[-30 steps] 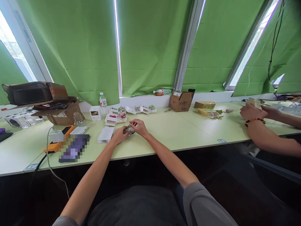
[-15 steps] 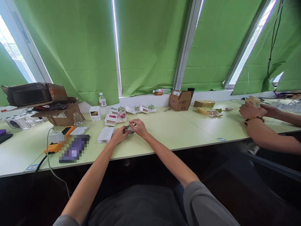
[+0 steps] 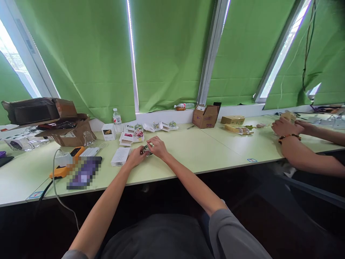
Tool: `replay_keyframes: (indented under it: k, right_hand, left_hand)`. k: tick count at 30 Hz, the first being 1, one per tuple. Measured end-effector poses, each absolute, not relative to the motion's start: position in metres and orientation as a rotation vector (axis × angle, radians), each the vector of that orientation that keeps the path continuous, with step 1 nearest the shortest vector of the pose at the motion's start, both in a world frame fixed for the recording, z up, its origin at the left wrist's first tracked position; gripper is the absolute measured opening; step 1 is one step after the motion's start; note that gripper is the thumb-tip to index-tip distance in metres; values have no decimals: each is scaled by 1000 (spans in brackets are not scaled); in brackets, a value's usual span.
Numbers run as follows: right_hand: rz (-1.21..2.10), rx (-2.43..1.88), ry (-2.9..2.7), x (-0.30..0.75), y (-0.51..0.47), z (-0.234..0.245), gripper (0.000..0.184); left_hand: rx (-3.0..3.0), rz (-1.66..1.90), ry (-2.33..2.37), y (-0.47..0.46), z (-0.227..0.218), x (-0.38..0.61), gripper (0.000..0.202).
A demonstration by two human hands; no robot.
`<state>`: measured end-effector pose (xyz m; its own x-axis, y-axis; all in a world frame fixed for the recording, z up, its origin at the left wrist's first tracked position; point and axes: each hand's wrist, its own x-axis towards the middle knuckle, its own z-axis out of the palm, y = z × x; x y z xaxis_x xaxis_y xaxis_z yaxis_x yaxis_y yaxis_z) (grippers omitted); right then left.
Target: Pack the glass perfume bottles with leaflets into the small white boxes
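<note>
My left hand (image 3: 134, 157) is closed around the side of a small round shiny item (image 3: 147, 150), glassy with dark and light parts; its exact kind is too small to tell. My right hand (image 3: 158, 147) pinches at the item's upper right edge, and whatever lies between those fingertips is hidden. Just left of my left hand, a white box (image 3: 121, 157) with a barcode lies flat. Beyond my hands stand opened white boxes (image 3: 126, 139) with pink pictures, beside round clear items (image 3: 138, 131) of a similar look.
Further left are a phone-like blurred object (image 3: 84, 172), an orange device (image 3: 59, 171) with a cable, and cardboard boxes (image 3: 68, 137). A water bottle (image 3: 116, 120) stands behind. At right, a brown carton (image 3: 205, 117) and a co-worker's hands (image 3: 287, 127) show above the table.
The whole view has shifted slightly. Both my hands stay at the round item, the right fingertips still pinched at its edge, with hardly any visible movement.
</note>
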<state>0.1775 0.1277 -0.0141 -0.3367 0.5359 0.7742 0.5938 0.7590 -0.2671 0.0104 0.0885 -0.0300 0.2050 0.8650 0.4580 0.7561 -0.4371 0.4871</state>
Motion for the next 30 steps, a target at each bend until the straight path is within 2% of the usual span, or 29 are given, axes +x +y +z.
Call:
replay_keyframes:
  k: [10, 19, 30]
  right_hand:
    - [52, -887, -1941, 177, 134, -18, 11]
    - [-207, -867, -2035, 174, 125, -17, 13]
    - [-233, -860, -2008, 175, 127, -17, 9]
  left_hand:
    - [2314, 1038, 1584, 89, -31, 10, 32]
    - [2326, 1039, 1580, 89, -30, 10, 31]
    - [2332, 1035, 1589, 89, -30, 10, 31]
